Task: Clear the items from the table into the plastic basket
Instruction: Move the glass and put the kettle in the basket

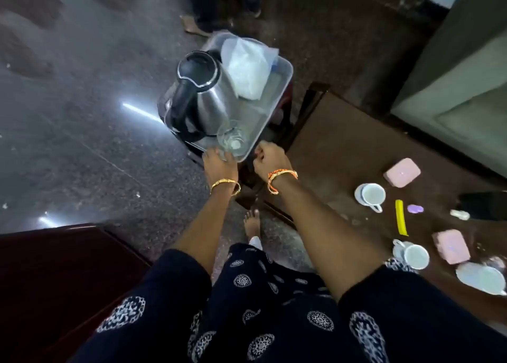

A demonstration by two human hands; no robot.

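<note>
Plastic basket (284, 69): left hand (219, 162) fingers and right hand (270, 157) fingers curled closed on its near rim.

Dark navy sleeves (175, 294) to the elbow, printed with white round motifs — same cloth over the lap. Gold bangle (225, 186) on left wrist; orange-and-gold bangle (281, 177) on right. Bare foot (251, 223) below.

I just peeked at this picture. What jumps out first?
The shiny kettle with its black lid stands out first, sitting in the clear basket beside a white bag and a glass. Both hands, left and right, grip the basket's near edge. To the right, white cups and pink boxes wait on the brown table.
</note>
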